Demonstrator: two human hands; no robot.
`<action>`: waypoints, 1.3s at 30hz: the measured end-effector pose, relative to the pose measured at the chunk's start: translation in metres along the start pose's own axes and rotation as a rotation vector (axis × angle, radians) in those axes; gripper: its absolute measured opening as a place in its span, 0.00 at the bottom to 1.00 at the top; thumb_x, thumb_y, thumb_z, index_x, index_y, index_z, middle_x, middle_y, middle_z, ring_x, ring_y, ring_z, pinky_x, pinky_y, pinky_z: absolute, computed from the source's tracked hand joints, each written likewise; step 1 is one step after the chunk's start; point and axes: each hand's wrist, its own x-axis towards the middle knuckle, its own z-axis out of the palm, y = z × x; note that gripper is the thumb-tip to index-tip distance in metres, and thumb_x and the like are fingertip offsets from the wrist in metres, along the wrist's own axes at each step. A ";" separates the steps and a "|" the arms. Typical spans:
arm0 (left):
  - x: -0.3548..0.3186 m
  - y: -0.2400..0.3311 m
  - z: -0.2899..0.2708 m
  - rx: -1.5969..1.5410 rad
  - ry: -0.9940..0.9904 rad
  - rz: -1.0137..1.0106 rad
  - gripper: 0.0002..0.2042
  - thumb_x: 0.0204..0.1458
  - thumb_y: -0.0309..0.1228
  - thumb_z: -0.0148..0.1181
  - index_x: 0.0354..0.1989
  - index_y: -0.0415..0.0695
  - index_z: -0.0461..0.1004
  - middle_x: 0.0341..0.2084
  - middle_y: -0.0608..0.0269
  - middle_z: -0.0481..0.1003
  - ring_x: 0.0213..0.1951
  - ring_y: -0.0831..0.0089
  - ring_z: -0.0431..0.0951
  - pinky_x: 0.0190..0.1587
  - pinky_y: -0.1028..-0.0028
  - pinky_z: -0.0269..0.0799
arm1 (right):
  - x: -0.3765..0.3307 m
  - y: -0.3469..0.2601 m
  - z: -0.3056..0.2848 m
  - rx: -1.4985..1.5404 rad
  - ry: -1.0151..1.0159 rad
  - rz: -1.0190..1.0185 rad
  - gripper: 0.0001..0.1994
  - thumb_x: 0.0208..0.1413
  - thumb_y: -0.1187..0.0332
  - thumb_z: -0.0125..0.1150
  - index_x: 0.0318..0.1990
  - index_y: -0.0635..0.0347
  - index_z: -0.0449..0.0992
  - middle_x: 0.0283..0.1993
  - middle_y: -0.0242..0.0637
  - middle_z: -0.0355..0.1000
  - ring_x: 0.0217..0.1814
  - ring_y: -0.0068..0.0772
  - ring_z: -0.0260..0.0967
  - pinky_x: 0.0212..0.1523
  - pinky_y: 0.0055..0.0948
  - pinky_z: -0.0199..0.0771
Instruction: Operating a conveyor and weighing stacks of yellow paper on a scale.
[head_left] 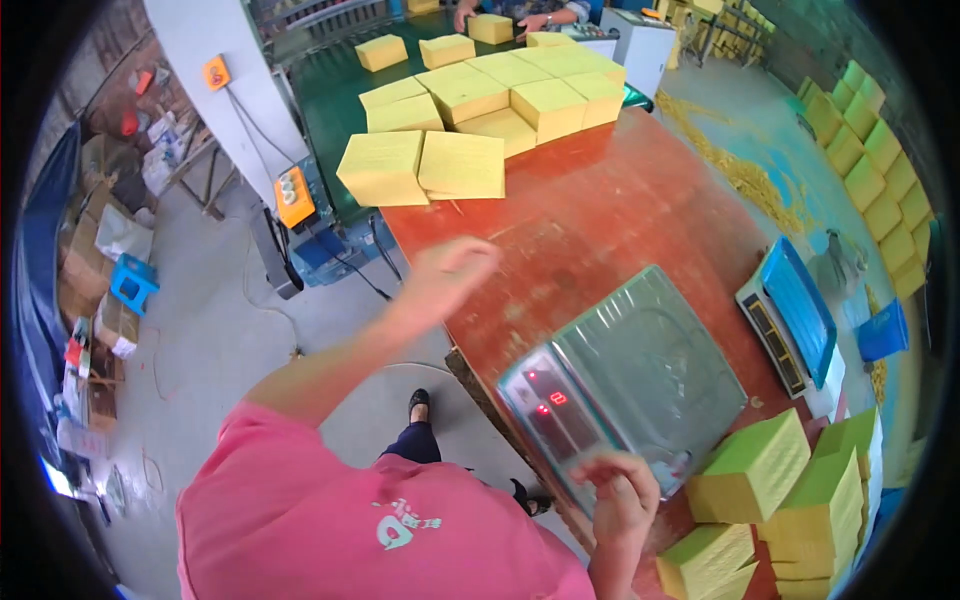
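Right hand (622, 492): fingers curled, holding nothing, at the near edge of the scale (625, 385).
Scale: on the red table (600, 215), tray bare.
Near right: stacked yellow blocks (790, 505) beside the scale.
Left hand (450, 275): blurred, above the table's left edge; grip cannot be told.
Far: more yellow blocks (425, 165) at the table's far end.

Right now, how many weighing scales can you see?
2. One scale with a steel pan sits on the red table by the right hand; another scale, blue-topped, stands off the table's right edge. Others may be hidden.
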 end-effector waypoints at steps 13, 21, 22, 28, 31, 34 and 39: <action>0.130 -0.137 -0.207 0.571 0.244 0.457 0.23 0.49 0.36 0.65 0.54 0.42 0.73 0.60 0.51 0.68 0.63 0.55 0.67 0.62 0.59 0.64 | 0.418 0.171 0.177 -0.414 0.164 0.157 0.43 0.56 0.50 0.64 0.68 0.76 0.54 0.71 0.56 0.55 0.73 0.46 0.54 0.70 0.38 0.53; 0.172 -0.168 -0.207 0.999 0.072 0.301 0.42 0.43 0.49 0.70 0.67 0.48 0.60 0.70 0.51 0.52 0.72 0.52 0.48 0.69 0.41 0.43 | 0.533 0.193 0.161 -0.543 -0.148 0.388 0.39 0.50 0.48 0.69 0.59 0.74 0.68 0.57 0.52 0.72 0.59 0.39 0.69 0.58 0.36 0.67; 0.166 -0.169 -0.203 1.037 0.035 0.270 0.42 0.42 0.50 0.70 0.67 0.48 0.60 0.70 0.51 0.52 0.72 0.52 0.48 0.69 0.41 0.43 | 0.532 0.195 0.161 -0.530 -0.182 0.453 0.38 0.50 0.48 0.69 0.58 0.73 0.69 0.57 0.51 0.72 0.59 0.38 0.69 0.56 0.35 0.69; 0.174 -0.165 -0.198 1.063 0.060 0.231 0.42 0.41 0.49 0.70 0.66 0.49 0.61 0.69 0.49 0.52 0.71 0.52 0.50 0.69 0.39 0.40 | 0.536 0.178 0.165 -0.298 -0.197 0.469 0.42 0.49 0.55 0.72 0.65 0.73 0.60 0.56 0.51 0.70 0.60 0.42 0.68 0.54 0.37 0.72; 0.177 -0.167 -0.202 1.075 0.056 0.221 0.42 0.40 0.49 0.70 0.66 0.49 0.61 0.69 0.49 0.53 0.71 0.52 0.50 0.68 0.38 0.40 | 0.544 0.150 0.179 -0.339 -0.194 0.395 0.38 0.50 0.60 0.72 0.63 0.73 0.60 0.58 0.50 0.70 0.59 0.37 0.70 0.54 0.34 0.73; 0.176 -0.166 -0.202 1.079 0.036 0.192 0.42 0.39 0.46 0.72 0.65 0.49 0.62 0.69 0.49 0.52 0.71 0.52 0.50 0.68 0.39 0.41 | 0.579 0.117 0.185 -0.377 -0.245 0.380 0.37 0.50 0.61 0.72 0.63 0.72 0.61 0.57 0.49 0.70 0.58 0.38 0.70 0.56 0.35 0.73; 0.177 -0.165 -0.199 1.077 0.030 0.171 0.42 0.37 0.44 0.73 0.64 0.49 0.63 0.69 0.49 0.53 0.71 0.51 0.50 0.69 0.40 0.41 | 0.654 0.095 0.191 -0.387 -0.400 0.322 0.36 0.49 0.62 0.72 0.63 0.71 0.63 0.57 0.48 0.71 0.56 0.37 0.71 0.57 0.33 0.72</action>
